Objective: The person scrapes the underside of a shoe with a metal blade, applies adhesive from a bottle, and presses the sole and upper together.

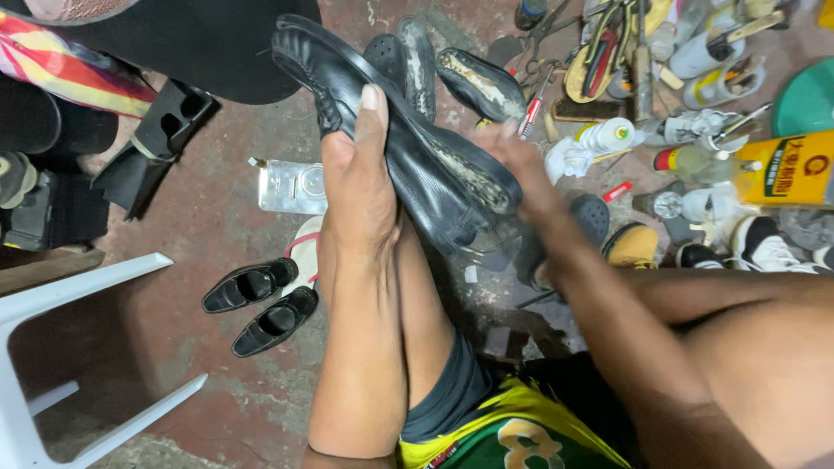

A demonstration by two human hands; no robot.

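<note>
Mid-repair, judged — black leather shoe (391, 130) held sole-up over the knee, left hand (356, 187) fingers wrapped round its upper, right hand (521, 165) blurred at the worn, glue-crusted sole, finger state unreadable; sole not yet clean — pair of black shoes (261, 304) untouched on floor.

Right hand (521, 161) blurred; its fingers unclear.
</note>
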